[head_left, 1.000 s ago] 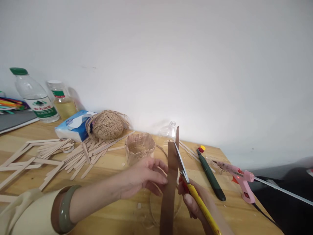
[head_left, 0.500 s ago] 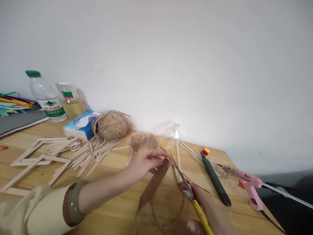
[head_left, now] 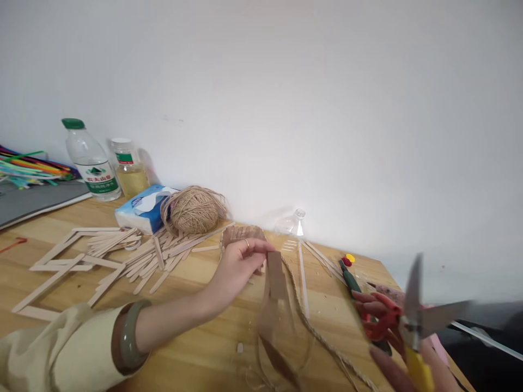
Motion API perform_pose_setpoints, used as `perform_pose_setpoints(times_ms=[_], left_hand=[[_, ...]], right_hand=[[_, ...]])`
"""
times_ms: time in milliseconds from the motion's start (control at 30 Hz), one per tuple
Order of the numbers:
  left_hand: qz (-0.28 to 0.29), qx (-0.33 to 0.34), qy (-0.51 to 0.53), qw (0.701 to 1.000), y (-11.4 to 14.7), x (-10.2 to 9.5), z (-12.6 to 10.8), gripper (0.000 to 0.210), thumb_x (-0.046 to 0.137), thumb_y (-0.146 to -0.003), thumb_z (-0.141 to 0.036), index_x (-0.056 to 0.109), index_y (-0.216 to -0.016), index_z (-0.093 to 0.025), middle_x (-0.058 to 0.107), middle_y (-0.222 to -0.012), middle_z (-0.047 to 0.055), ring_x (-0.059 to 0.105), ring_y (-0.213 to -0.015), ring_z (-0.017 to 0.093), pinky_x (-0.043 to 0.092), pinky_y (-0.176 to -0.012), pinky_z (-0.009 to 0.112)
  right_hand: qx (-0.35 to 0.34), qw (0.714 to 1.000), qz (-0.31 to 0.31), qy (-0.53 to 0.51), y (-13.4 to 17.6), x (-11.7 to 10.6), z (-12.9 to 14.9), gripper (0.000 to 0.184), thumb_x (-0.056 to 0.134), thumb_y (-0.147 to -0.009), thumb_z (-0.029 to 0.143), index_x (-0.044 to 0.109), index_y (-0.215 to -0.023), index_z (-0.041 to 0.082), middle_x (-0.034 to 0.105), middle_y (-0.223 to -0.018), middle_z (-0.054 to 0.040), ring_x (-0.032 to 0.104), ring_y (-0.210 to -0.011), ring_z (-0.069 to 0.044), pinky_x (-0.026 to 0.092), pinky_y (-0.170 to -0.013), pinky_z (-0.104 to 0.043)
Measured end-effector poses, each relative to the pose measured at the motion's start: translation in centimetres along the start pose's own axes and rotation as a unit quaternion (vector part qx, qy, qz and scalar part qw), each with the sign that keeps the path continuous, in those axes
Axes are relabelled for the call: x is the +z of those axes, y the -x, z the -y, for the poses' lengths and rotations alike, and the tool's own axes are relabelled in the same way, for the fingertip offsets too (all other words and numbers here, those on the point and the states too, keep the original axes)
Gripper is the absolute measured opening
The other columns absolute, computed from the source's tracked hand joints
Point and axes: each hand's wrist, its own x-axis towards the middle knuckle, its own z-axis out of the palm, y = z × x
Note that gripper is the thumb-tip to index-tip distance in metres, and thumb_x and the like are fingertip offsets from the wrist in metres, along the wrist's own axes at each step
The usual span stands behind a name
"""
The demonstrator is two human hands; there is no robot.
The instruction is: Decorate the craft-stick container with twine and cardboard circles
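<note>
My left hand (head_left: 237,269) pinches the top end of a brown strip (head_left: 275,272), paper or ribbon, which hangs down and curls over the table. Behind its fingers stands a small round container (head_left: 239,234) with a braided rim, partly hidden. On the right, my right hand (head_left: 388,326) grips scissors (head_left: 414,321) with red and yellow handles. Their blades are spread and point up and away from the strip, somewhat blurred. A braided twine cord (head_left: 312,329) runs beside the strip toward the front edge.
Wooden craft sticks (head_left: 163,261) lie at left near a twine ball (head_left: 196,209), a tissue pack (head_left: 145,207), a water bottle (head_left: 96,169) and a jar (head_left: 129,171). A cut bottle top (head_left: 296,223) sits by the wall. A green tool (head_left: 350,279) and pink glue gun (head_left: 388,294) are partly hidden at right.
My right hand has swung the scissors away from the strip to the right, and their blades are now spread wide. The strip in my left hand now hangs more upright.
</note>
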Motion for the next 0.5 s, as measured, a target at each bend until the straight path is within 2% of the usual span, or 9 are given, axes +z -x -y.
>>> perform_pose_setpoints(times_ms=[33, 100, 167, 333, 433, 500], left_hand=[[0.006, 0.000, 0.004, 1.000, 0.2, 0.1, 0.0, 0.016, 0.056, -0.073, -0.020, 0.070, -0.079, -0.018, 0.067, -0.080, 0.002, 0.056, -0.067, 0.013, 0.043, -0.059, 0.022], [0.017, 0.003, 0.006, 1.000, 0.5, 0.4, 0.0, 0.014, 0.060, -0.073, -0.026, 0.070, -0.078, -0.017, 0.067, -0.079, 0.003, 0.055, -0.068, 0.013, 0.044, -0.060, 0.023], [0.020, 0.014, -0.006, 1.000, 0.7, 0.8, 0.1, 0.013, 0.067, -0.069, -0.026, 0.069, -0.076, -0.016, 0.066, -0.076, 0.003, 0.055, -0.069, 0.014, 0.044, -0.062, 0.024], [0.027, 0.017, 0.032, 0.999, 1.2, 1.4, 0.0, 0.016, 0.068, -0.066, -0.018, 0.065, -0.082, -0.016, 0.063, -0.072, 0.000, 0.056, -0.063, 0.012, 0.044, -0.055, 0.021], [0.045, 0.007, 0.063, 0.997, 1.5, 1.6, 0.0, 0.023, 0.067, -0.068, -0.019, 0.064, -0.091, -0.017, 0.063, -0.071, -0.002, 0.058, -0.061, 0.010, 0.046, -0.059, 0.022], [0.063, -0.007, 0.058, 0.996, 1.5, 1.6, 0.0, 0.020, 0.066, -0.068, -0.018, 0.065, -0.088, -0.016, 0.064, -0.067, -0.002, 0.060, -0.062, 0.011, 0.046, -0.061, 0.023]], right_hand=[[0.029, 0.996, -0.008, -0.087, -0.2, 0.1, 0.5, 0.028, 0.055, -0.081, 0.045, 0.056, -0.102, 0.026, 0.062, -0.100, -0.0098, 0.061, -0.088, -0.029, 0.050, -0.070, -0.039], [0.100, 0.971, -0.001, -0.217, -0.9, 1.0, 1.8, 0.029, 0.050, -0.083, 0.049, 0.062, -0.091, 0.024, 0.059, -0.071, -0.0054, 0.056, -0.062, -0.022, 0.047, -0.057, -0.035], [0.151, 0.940, 0.001, -0.306, -1.6, 2.5, 2.9, 0.034, 0.055, -0.078, 0.055, 0.063, -0.083, 0.022, 0.055, -0.062, -0.0032, 0.050, -0.053, -0.019, 0.043, -0.051, -0.033], [0.205, 0.919, 0.056, -0.333, -3.0, 6.3, 4.4, 0.034, 0.074, -0.064, 0.044, 0.057, -0.079, 0.019, 0.058, -0.075, -0.0010, 0.041, -0.052, -0.010, 0.035, -0.049, -0.025], [0.242, 0.891, 0.097, -0.372, -3.1, 7.5, 4.9, 0.037, 0.076, -0.060, 0.041, 0.048, -0.075, 0.020, 0.046, -0.059, 0.0064, 0.035, -0.050, -0.008, 0.028, -0.047, -0.022], [0.257, 0.884, 0.098, -0.379, -3.1, 7.6, 5.1, 0.038, 0.075, -0.060, 0.039, 0.043, -0.072, 0.021, 0.038, -0.054, 0.0096, 0.033, -0.048, -0.008, 0.029, -0.048, -0.022]])
